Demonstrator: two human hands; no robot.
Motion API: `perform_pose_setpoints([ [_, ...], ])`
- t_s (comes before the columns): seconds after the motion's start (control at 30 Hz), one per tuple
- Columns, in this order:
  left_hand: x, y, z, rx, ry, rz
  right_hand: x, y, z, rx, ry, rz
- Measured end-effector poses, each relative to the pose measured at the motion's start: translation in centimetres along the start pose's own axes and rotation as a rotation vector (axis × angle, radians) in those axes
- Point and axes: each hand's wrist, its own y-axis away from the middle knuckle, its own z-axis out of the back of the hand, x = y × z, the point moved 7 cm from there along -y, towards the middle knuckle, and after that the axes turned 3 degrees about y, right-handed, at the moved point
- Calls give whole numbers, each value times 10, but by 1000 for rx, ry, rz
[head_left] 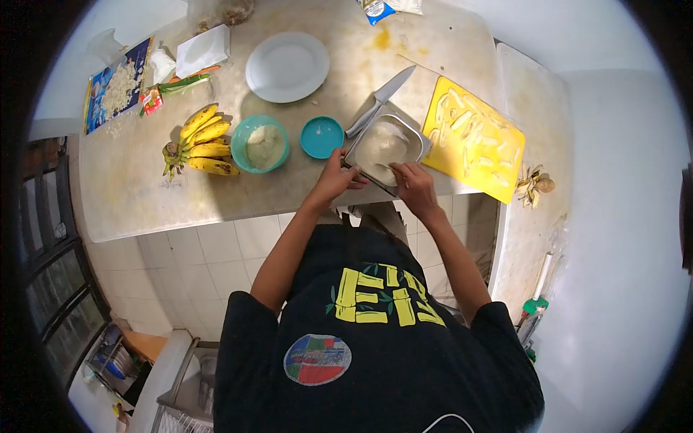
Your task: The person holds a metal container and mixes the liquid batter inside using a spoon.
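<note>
A rectangular metal container (pixel 417 137) with pale, whitish batter (pixel 381 146) inside stands near the table's front edge. My left hand (pixel 333 182) holds its near left corner, thumb and fingers at the rim. My right hand (pixel 416 189) is over the near right side, fingers pinched together at the batter; what they hold is too small to make out. A knife (pixel 386 94) lies just behind the container, blade pointing away to the right. To the right, a yellow cutting board (pixel 442 97) carries several banana slices (pixel 473 133).
Left of the container are a turquoise lid (pixel 322 137), a turquoise bowl (pixel 237 144) of whitish powder and a banana bunch (pixel 206 144). A white plate (pixel 287 66) sits farther back. Banana peels (pixel 534 186) lie right of the board; a blue packet (pixel 377 10) is at the back.
</note>
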Motion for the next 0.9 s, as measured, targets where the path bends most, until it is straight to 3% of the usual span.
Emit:
perform_pose_setpoints([
  [0.17,20,-8,-11,65,-87,34,-19,-27,-14,-128,-133,-44],
  [0.27,20,-9,-12,103,-175,49,-49,-28,4,-182,-20,-80],
  [0.4,16,-19,9,169,-366,29,-40,3,17,-98,19,-132],
  [0.5,3,-17,7,116,-137,19,-2,10,-2,-53,-61,-109],
  [0.73,11,-5,-6,135,-177,116,-38,-30,9,-180,17,-50],
  [0.9,17,-10,2,99,-252,83,-25,19,9,-49,-23,-93],
])
